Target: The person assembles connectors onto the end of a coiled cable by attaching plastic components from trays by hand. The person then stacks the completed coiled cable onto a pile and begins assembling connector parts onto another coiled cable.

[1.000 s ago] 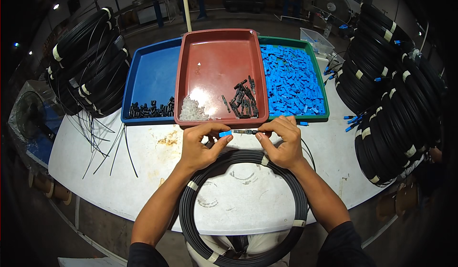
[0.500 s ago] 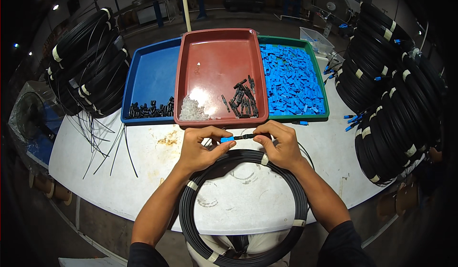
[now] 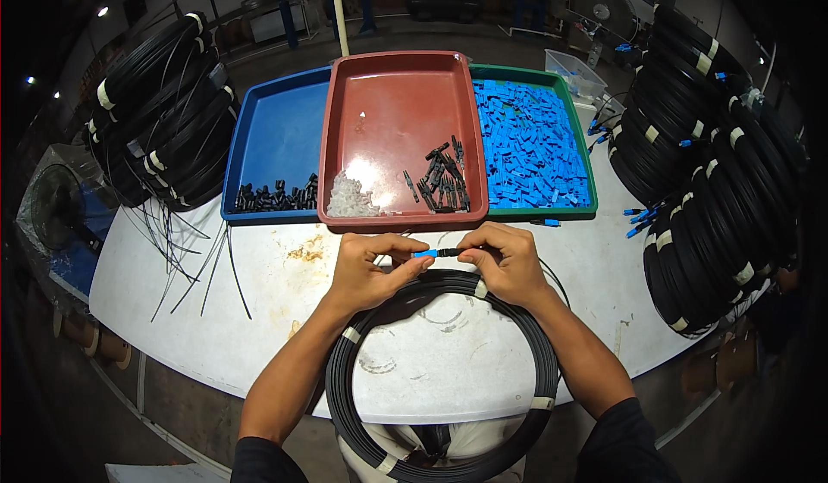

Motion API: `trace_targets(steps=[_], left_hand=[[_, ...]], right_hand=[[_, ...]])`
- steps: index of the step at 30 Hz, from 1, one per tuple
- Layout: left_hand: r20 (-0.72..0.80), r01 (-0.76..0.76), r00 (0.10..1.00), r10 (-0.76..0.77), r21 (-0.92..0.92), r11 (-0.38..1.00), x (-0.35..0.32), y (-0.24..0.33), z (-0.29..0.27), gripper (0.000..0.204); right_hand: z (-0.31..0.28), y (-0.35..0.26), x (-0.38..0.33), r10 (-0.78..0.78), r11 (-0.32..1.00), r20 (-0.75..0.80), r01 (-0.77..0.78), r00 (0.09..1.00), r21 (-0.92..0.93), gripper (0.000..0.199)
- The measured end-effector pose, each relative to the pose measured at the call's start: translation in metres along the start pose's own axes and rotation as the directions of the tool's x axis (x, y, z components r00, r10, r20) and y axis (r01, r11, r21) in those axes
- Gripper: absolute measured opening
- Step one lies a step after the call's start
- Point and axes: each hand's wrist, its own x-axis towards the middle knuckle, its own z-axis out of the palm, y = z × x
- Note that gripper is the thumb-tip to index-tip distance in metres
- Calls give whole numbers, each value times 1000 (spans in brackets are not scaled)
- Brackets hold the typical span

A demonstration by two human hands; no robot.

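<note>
Between thumb and fingers, my left hand (image 3: 373, 269) pinches a small blue connector housing (image 3: 423, 254). My right hand (image 3: 509, 263) grips the black connector (image 3: 448, 253) on a cable end. The two parts are in line and meet, though how far one sits inside the other is too small to tell. Below both hands, a black cable coil (image 3: 345, 388) bound with pale tape rests partly on the white table (image 3: 440, 354) and overhangs its near edge.
Ahead stand a blue tray (image 3: 280, 129) with black pieces, a red tray (image 3: 401, 95) with clear bits and black connectors, and a green tray (image 3: 593, 203) full of blue housings. Stacked cable coils rise at left (image 3: 172, 121) and right (image 3: 711, 250). A loose connector (image 3: 550, 222) lies by the green tray.
My left hand and the blue housing have shifted slightly right, toward my right hand. Less of the black connector shows between the hands.
</note>
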Motion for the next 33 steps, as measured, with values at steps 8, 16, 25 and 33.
trace_targets(steps=[8, 16, 25, 33], left_hand=[[21, -106, 994, 106, 30, 994, 4, 9, -2, 12], [52, -7, 999, 3, 74, 997, 2, 0, -2, 16], [71, -19, 997, 3, 228, 973, 0, -5, -1, 15], [66, -71, 997, 52, 344, 936, 5, -2, -4, 10]], right_hand=[[-3, -6, 1, 74, 995, 5, -74, 997, 64, 7], [0, -3, -1, 4, 1000, 4, -4, 1000, -4, 7], [3, 9, -4, -108, 981, 54, 116, 993, -153, 11], [-5, 11, 2, -239, 936, 42, 242, 970, -257, 15]])
